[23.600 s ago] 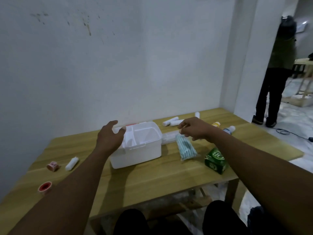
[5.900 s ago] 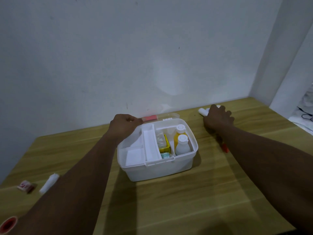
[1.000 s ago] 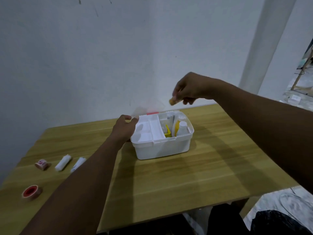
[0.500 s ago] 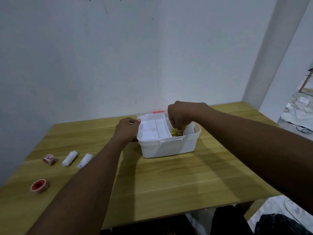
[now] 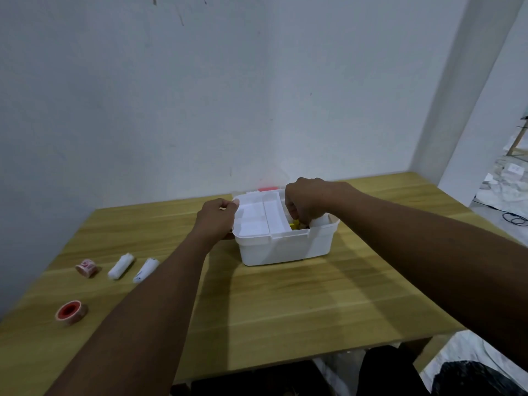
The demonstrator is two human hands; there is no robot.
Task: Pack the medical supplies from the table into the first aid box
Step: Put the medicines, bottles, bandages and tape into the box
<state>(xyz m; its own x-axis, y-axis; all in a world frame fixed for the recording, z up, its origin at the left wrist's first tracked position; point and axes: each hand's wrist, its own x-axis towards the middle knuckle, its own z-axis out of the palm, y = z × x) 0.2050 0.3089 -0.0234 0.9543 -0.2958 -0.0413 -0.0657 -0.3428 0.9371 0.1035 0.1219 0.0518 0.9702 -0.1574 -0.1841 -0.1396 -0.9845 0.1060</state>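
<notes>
The white first aid box (image 5: pixel 285 250) stands open at the middle back of the wooden table (image 5: pixel 285 310). My left hand (image 5: pixel 217 218) grips the box's left rim. My right hand (image 5: pixel 308 201) reaches down into the right compartment with its fingers curled; what they hold is hidden. A yellow item (image 5: pixel 294 225) and a white bottle (image 5: pixel 320 221) show under that hand. A white tray (image 5: pixel 257 218) fills the box's left side. On the table at left lie two white bandage rolls (image 5: pixel 121 265) (image 5: pixel 145 270), a pink-printed roll (image 5: pixel 85 267) and a red tape roll (image 5: pixel 71 311).
The box's clear lid with a red latch (image 5: pixel 268 189) leans back toward the white wall (image 5: pixel 200 110). The table's right edge drops to a littered floor with a black cable (image 5: pixel 514 218). A white pillar (image 5: pixel 463 90) stands at the back right corner.
A second ago my right hand hung above the box pinching a small tan item; it has come down into the right compartment and stays there. My left hand has kept hold of the rim.
</notes>
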